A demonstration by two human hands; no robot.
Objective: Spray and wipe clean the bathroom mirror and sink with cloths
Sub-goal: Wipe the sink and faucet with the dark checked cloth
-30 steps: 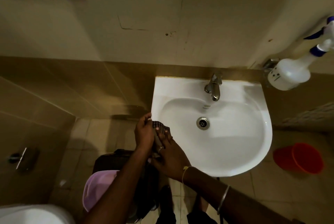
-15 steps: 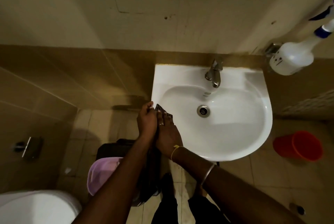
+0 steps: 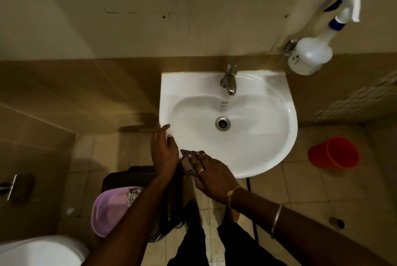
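Pressing flat on a dark checked cloth [image 3: 191,157], the right hand [image 3: 212,176] has its fingers spread over the fabric on the sink [image 3: 279,102] rim at about 7 o'clock of the basin, holding the cloth down rather than gripping it. Just beside it at 9 o'clock the left hand [image 3: 164,150] is loosely open with nothing in it, its fingertips resting on the rim's outer edge. My worry is the cloth: only a small part sits on the narrow, curved rim, so a push toward the edge could slide it off onto the floor, and a wet rim would help that along. The bracing left hand could slip likewise. Out at 12 o'clock stands the tap [image 3: 228,81], with the drain [image 3: 222,123] mid-basin; at 2 o'clock the spray bottle [image 3: 311,55] hangs on the wall, well apart from both hands, so a hasty reach might knock it loose. No mirror is visible
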